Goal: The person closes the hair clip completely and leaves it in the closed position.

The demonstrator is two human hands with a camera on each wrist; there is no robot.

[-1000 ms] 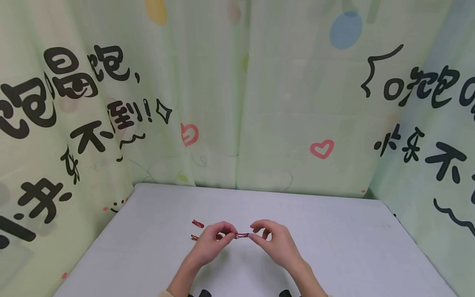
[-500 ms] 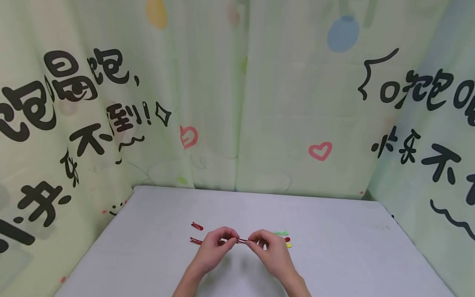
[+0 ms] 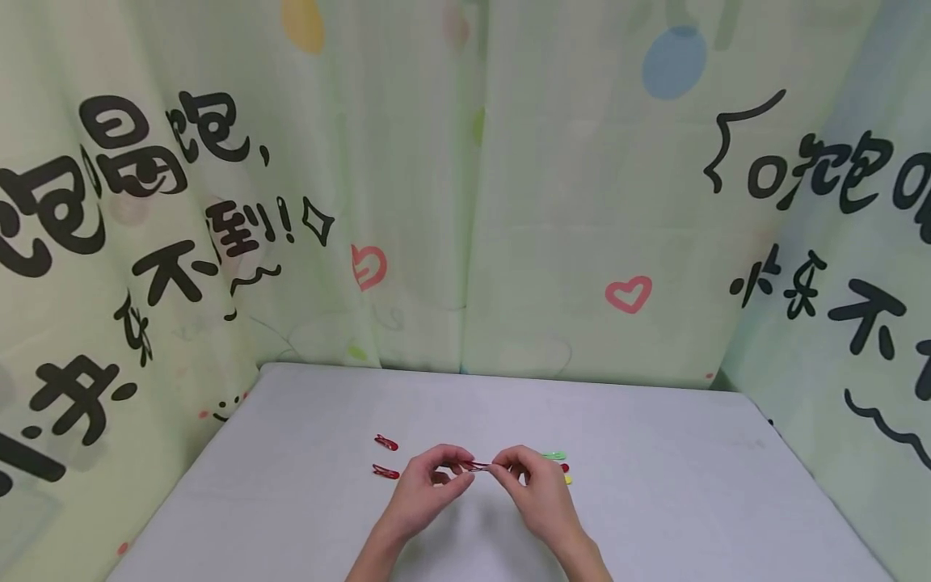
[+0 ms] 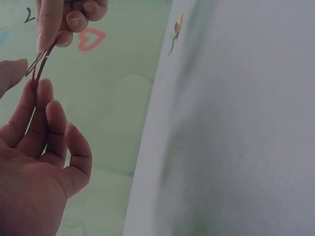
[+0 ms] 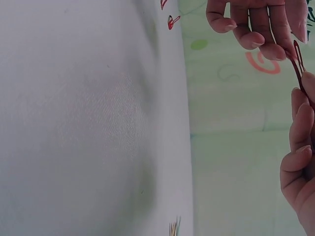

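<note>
A slim red hair clip (image 3: 476, 466) is held above the table between both hands, its two arms spread apart in the wrist views. My right hand (image 3: 538, 495) pinches one end with thumb and forefinger. My left hand (image 3: 431, 495) has its fingertips on the other end. In the left wrist view the left thumb (image 4: 14, 73) stands apart from the fingers, close to the tip of one clip arm; whether it touches cannot be told. Two more red clips, an upper one (image 3: 386, 442) and a lower one (image 3: 386, 471), lie left of the left hand.
Right of the right hand lie a green clip (image 3: 554, 456), a red piece (image 3: 565, 468) and a yellow piece (image 3: 569, 479), partly hidden by that hand. The white table (image 3: 676, 485) is bounded at back and sides by a printed curtain (image 3: 553, 202).
A second ago the right fingers were spread; now they pinch the clip's end. The left thumb has moved away from its forefinger. Coloured pieces have come into sight beside the right hand.
</note>
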